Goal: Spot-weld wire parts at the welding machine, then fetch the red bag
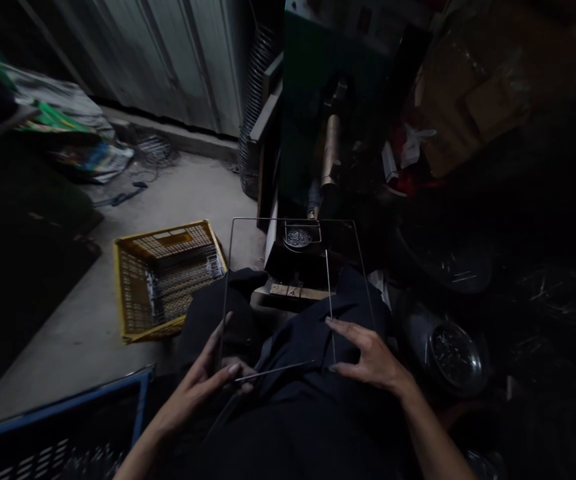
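Dark lap (313, 347), concrete floor (83, 327), corrugated wall (168, 60)

Looking like a small, dim metal workshop. Showing bare concrete floor (178, 193) and corrugated metal wall (168, 60). Lying on the floor, a yellow crate (133, 293) holding wire pieces, with a blue crate (68, 427) near it. Standing ahead, a dark green machine (313, 100) with a brass cylinder (331, 150) and a small cup (298, 237) of metal bits. Sitting to the right, steel bowls (455, 353) of small parts. Piling behind, cardboard (483, 87) and rags (411, 147).
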Tool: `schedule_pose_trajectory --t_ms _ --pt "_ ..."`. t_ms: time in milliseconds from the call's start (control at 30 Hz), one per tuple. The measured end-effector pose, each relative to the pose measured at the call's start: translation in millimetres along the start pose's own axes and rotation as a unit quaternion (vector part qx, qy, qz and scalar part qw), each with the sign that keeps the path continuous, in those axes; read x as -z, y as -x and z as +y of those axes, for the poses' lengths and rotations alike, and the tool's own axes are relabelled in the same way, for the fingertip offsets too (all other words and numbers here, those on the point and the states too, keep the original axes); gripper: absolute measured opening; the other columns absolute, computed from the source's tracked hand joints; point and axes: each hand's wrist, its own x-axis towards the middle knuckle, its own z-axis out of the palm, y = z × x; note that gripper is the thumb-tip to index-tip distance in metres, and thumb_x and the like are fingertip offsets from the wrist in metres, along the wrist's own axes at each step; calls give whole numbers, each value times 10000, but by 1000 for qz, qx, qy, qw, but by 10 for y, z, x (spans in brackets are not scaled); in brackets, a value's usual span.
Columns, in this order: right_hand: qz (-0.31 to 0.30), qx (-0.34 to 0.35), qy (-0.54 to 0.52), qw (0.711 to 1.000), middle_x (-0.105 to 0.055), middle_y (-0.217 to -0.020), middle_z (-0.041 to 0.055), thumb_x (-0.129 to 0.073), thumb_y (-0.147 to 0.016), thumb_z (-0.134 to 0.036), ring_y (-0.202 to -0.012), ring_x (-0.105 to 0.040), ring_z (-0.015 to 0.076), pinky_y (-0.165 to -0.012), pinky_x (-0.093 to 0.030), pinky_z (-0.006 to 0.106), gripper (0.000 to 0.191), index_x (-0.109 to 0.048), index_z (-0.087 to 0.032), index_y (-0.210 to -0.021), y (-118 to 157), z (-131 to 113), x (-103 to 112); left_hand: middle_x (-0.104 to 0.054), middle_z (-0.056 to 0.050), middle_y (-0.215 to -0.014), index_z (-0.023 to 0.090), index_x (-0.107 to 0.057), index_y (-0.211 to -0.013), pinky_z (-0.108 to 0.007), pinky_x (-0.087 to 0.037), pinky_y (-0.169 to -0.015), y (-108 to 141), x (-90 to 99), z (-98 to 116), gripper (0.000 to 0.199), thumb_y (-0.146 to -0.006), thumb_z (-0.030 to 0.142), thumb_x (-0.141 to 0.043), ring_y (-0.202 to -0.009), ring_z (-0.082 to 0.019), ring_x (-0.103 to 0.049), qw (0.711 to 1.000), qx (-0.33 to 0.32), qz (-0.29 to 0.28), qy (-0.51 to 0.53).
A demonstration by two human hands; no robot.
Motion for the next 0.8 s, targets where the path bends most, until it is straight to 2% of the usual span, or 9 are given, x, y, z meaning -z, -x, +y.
schedule_pose_trajectory --t_ms 233,433,500,633,800 --pt "-21 37 13 999 -444 -1496 50 -796 -793 -301 -1358 -443 237 -1145 -382 388 837 -366 -281 -1510 -171 38 -127 -714 -57 -764 323 58 -1545 -278 -508 -618 -6 -50 13 996 -862 375 -665 -655 -210 -662 1000 -16 -20 9" --pt "-51 53 49 996 -351 -1551 60 -868 -699 -397 -1405 -371 247 -1166 -347 386 1039 -279 -270 -1545 -371 48 -146 -709 -55 -726 319 76 -1542 -252 -478 -588 -59 -37 -20 976 -879 349 -639 -612 -185 -633 999 -33 -26 16" --pt "-65 51 66 994 -340 -1556 71 -867 -694 -342 -1409 -364 245 -1159 -358 377 1049 -266 -251 -1549 -389 23 -181 -710 -69 -730 305 111 -1536 -255 -470 -581 -97 -11 -45 980 -889 342 -624 -604 -183 -624 999 -27 -33 17" --pt "-62 25 104 992 -363 -1541 73 -762 -736 -154 -1389 -398 228 -1130 -399 363 944 -282 -239 -1545 -370 -22 -267 -714 -85 -776 294 137 -1531 -258 -464 -577 -220 28 -71 998 -890 338 -627 -618 -189 -630 999 -25 -31 12" --pt "-26 6 107 994 -339 -1554 31 -724 -753 -117 -1383 -406 209 -1113 -424 353 958 -230 -293 -1555 -346 16 -267 -712 -95 -778 288 62 -1548 -255 -470 -570 -390 15 -49 988 -873 328 -658 -629 -193 -636 999 -14 -48 9"
